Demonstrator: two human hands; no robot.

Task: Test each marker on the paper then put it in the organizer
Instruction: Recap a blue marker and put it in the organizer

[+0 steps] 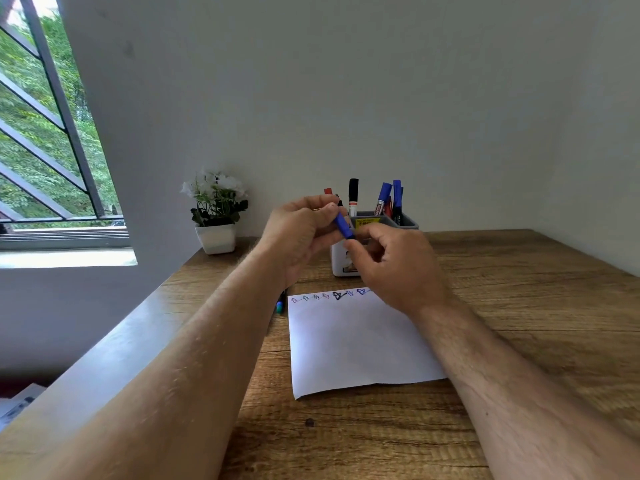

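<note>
Above the far edge of the paper (360, 344), both hands raised over the wooden surface (519, 306). Left hand (298, 233) curled around the upper part of a blue marker (343, 226) — grip clenched on it. Right hand (394, 261) pinching the marker's lower end with its fingertips (351, 249), also grasping it. Marker tilted, held just in front of the grey organizer (405, 221), already stocked with upright black, red and blue markers. Row of small coloured scribbles along the paper's top edge. Another marker (280, 304) lying just left of the paper. Potted white flowers (216, 209) by the wall — well left.
</note>
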